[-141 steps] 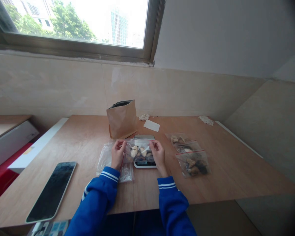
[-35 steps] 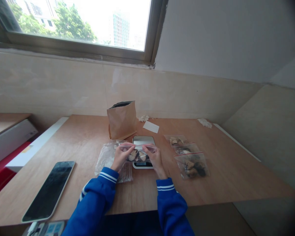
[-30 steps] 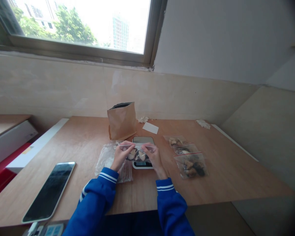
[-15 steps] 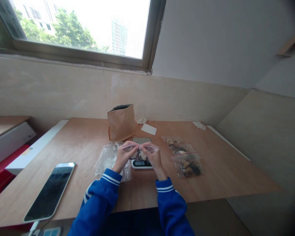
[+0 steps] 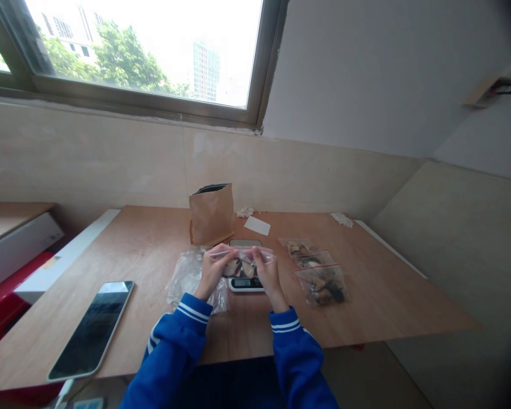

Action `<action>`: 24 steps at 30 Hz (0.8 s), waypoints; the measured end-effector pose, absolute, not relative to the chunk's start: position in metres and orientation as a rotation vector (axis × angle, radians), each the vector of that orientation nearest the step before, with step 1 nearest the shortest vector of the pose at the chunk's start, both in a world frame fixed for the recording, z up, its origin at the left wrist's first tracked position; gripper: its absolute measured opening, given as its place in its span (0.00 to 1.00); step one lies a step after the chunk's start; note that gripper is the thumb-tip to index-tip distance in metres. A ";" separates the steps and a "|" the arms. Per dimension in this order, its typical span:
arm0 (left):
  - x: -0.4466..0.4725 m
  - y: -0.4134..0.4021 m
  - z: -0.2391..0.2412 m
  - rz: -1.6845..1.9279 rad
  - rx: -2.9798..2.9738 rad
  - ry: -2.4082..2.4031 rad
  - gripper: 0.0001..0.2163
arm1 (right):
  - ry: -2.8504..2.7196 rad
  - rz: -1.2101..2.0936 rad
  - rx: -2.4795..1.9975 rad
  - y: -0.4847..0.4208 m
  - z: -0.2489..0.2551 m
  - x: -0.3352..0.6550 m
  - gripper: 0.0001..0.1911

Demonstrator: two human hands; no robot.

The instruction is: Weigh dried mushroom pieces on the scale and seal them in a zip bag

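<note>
Both my hands pinch the top edge of a small clear zip bag that holds pale and dark dried pieces. My left hand grips its left part, my right hand its right part, fingers closed on the seal strip. The bag hangs just above a small white digital scale on the wooden table. A heap of empty clear bags lies under my left wrist.
An open brown paper pouch stands behind the scale. Three filled zip bags lie in a row to the right. A phone lies face up at front left. A white card and paper scraps sit near the wall.
My hands have drawn closer together along the bag's top edge and lifted it slightly off the scale. The view has tilted up a little.
</note>
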State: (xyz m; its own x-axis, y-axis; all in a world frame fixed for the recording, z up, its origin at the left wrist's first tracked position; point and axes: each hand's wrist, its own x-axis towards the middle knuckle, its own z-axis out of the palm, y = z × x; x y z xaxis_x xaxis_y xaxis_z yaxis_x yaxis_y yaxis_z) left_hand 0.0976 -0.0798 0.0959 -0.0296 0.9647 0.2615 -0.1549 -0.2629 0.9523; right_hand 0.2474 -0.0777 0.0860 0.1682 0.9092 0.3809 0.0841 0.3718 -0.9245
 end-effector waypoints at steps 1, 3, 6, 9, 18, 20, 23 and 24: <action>0.098 -0.079 0.096 1.473 1.256 0.948 0.13 | -1.261 0.757 -1.050 -0.078 0.086 0.249 0.25; 0.100 -0.076 0.094 1.468 1.220 0.919 0.15 | -1.249 0.751 -1.067 -0.078 0.085 0.252 0.27; 0.103 -0.070 0.090 1.445 1.140 0.908 0.21 | -1.239 0.803 -1.086 -0.076 0.082 0.260 0.31; 0.105 -0.066 0.085 1.388 1.072 0.941 0.27 | -1.197 0.796 -1.144 -0.074 0.077 0.269 0.35; 0.093 -0.056 0.081 1.547 1.217 1.153 0.31 | -1.106 0.628 -1.321 -0.052 0.092 0.315 0.37; 0.076 -0.047 0.073 1.804 1.198 1.366 0.27 | -1.044 0.459 -1.397 -0.037 0.098 0.345 0.39; 0.048 -0.028 0.047 2.015 1.105 1.771 0.34 | -1.094 0.299 -1.541 -0.012 0.098 0.391 0.40; 0.039 -0.022 0.037 1.941 1.150 1.850 0.40 | -1.137 0.278 -1.603 -0.004 0.096 0.403 0.40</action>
